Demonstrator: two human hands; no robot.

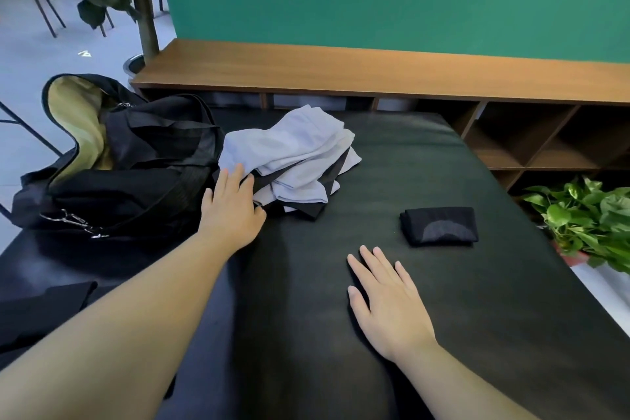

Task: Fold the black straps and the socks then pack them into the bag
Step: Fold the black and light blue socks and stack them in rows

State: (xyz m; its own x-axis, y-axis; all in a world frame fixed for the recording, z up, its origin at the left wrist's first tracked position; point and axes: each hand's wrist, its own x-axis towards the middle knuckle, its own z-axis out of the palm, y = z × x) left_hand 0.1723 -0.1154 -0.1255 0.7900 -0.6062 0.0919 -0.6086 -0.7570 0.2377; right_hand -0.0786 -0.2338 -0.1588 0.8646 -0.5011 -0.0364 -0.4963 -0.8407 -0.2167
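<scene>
A black bag with a tan lining lies open at the table's left. Beside it is a heap of white socks with black straps running through it. My left hand reaches to the heap's left edge, its fingers on the white cloth and the thumb by a black strap. A folded black item lies alone at the right. My right hand rests flat on the black table, fingers spread, a little in front of that folded item and apart from it.
A dark cloth lies at the near left edge. A wooden shelf unit runs behind the table below a green wall. A leafy pot plant stands off the right edge, and a tall plant at the back left.
</scene>
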